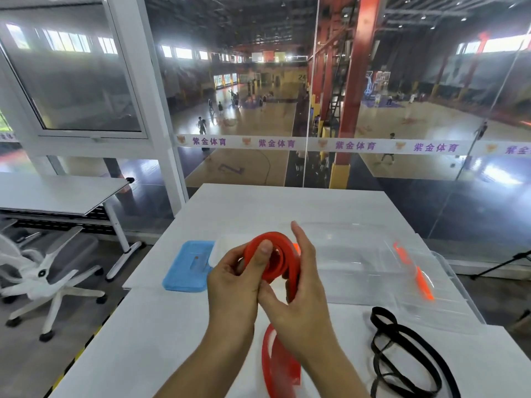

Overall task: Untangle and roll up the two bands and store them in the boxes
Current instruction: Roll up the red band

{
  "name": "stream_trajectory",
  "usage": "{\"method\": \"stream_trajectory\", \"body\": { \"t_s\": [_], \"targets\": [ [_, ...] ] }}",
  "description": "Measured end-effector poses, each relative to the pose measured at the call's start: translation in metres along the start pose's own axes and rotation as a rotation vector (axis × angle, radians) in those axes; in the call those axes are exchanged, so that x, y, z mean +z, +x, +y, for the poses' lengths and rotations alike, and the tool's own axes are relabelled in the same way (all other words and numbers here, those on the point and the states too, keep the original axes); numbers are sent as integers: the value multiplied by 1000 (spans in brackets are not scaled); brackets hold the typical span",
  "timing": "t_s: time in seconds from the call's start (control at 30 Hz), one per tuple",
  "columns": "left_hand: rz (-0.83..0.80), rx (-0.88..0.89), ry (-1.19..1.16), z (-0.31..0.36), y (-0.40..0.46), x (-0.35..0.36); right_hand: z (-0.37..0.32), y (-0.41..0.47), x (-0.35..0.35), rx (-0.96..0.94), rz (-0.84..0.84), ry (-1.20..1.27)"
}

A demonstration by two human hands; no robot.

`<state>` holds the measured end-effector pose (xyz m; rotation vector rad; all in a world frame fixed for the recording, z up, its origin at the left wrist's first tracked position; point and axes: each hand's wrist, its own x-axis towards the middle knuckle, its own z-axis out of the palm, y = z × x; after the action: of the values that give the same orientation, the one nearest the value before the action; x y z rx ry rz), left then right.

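Note:
Both hands hold a red band (275, 261) above the white table (161, 334), partly wound into a coil. My left hand (240, 280) pinches the coil with the thumb on top. My right hand (298, 288) cups it from the right, index finger raised. The band's loose tail hangs down between my wrists to the table's front. A black band (402, 357) lies in loose loops on the table at the right. Behind the hands stands a clear plastic box (373, 268) with orange clips.
A blue lid (189, 265) lies flat on the table left of the clear box. A white office chair (48, 271) and another desk (57, 193) stand to the left. A glass wall runs behind the table's far edge.

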<state>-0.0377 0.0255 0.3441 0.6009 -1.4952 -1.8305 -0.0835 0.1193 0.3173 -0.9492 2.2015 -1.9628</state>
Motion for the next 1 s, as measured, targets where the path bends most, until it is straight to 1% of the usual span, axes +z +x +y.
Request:
{"method": "stream_trajectory", "body": {
  "t_s": [0.07, 0.2, 0.33, 0.37, 0.43, 0.53, 0.6, 0.67, 0.73, 0.77, 0.83, 1.0],
  "targets": [
    [26, -57, -42, -6, -2, -1, 0, -2, 4, 16, -20, -70],
    [-23, -145, -39, -12, -3, -10, 2, -1, -2, 15, -163, -253],
    [-99, -192, 45, -15, -9, -14, 5, 0, -2, 18, -134, -368],
    [-134, -227, 35, -15, -9, -15, 6, 1, -3, 11, -144, -378],
    [-221, -294, 43, -10, -6, -24, 11, 4, -12, -9, -220, -370],
    [-432, -339, 179, 2, 9, -47, 14, 13, -32, -56, -392, -373],
    [-588, -327, 300, 11, 20, -56, 11, 19, -41, -85, -487, -419],
    [-672, -292, 414, 19, 30, -58, 6, 22, -43, -92, -561, -456],
    [-732, -243, 545, 25, 35, -56, 3, 21, -41, -85, -594, -462],
    [-742, -208, 608, 26, 37, -55, 3, 21, -41, -83, -594, -470],
    [-704, -143, 666, 22, 37, -54, 5, 20, -40, -87, -571, -491],
    [-527, -34, 470, 4, 24, -46, 13, 16, -36, -77, -437, -496]
  ]
}}
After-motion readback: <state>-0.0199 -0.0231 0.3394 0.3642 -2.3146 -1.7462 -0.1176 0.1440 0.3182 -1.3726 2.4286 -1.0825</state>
